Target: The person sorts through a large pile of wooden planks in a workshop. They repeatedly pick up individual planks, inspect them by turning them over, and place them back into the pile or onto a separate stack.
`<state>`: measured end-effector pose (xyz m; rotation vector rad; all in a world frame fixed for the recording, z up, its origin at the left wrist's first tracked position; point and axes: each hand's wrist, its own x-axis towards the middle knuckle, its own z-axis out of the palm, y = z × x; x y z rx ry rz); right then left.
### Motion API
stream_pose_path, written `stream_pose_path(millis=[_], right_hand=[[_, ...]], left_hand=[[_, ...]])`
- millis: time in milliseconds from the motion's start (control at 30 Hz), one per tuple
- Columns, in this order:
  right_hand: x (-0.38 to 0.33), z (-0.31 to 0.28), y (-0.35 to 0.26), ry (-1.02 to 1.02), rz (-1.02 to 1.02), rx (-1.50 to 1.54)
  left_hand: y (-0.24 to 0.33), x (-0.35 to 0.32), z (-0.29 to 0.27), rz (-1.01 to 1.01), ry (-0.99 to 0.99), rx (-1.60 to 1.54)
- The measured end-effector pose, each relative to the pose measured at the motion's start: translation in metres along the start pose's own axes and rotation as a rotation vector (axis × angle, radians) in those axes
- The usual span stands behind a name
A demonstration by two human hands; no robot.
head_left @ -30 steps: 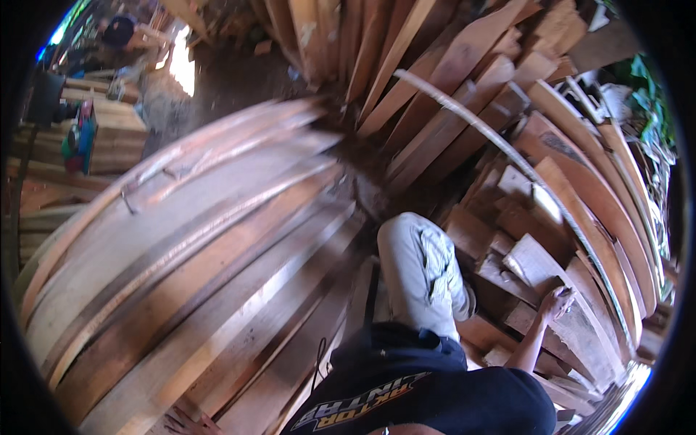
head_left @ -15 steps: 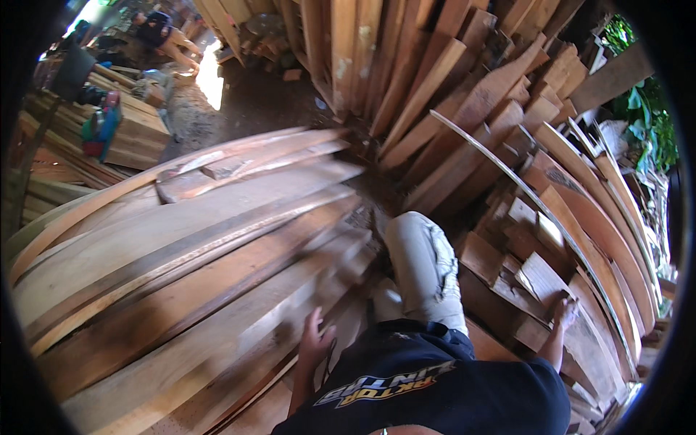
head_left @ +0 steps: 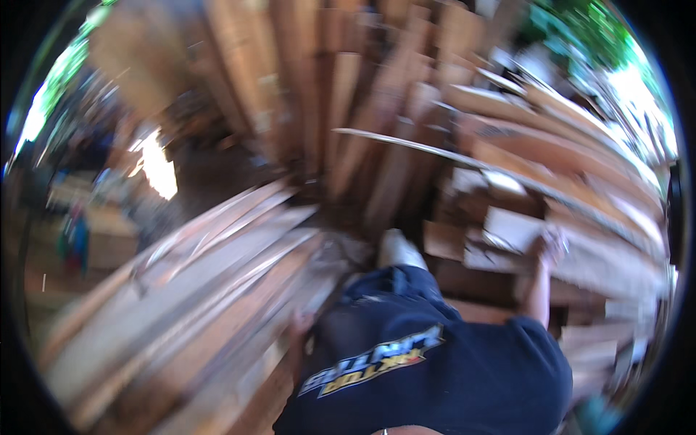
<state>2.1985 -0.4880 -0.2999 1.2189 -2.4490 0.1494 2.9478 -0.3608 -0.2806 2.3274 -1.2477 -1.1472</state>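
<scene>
My right hand is at the stack of planks on the right, against a pale grey plank. Blur hides whether its fingers grip the wood or just rest on it. Low by my body, my left hand is beside the long boards stacked on the left. Its fingers are smeared by motion, and I see nothing in it.
Upright planks lean in a dense row ahead. A thin curved strip of wood juts out from the right stack. Between the stacks is a narrow gap where my light trouser leg shows. Green leaves hang at the far right.
My view has swung to the right, so the stacks appear turned. My right hand is higher in view along the right stack. The left hand is closer to my body.
</scene>
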Motion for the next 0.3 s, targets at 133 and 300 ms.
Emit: stream_pose_path(millis=[133, 300], right_hand=[[0.034, -0.045, -0.056, -0.166, 0.368, 0.159], [0.012, -0.022, -0.039, -0.054, 0.380, 0.057]], left_hand=[[0.012, 0.092, 0.029, 0.110, 0.026, -0.006], [0.140, 0.190, 0.046, 0.241, -0.106, 0.219]])
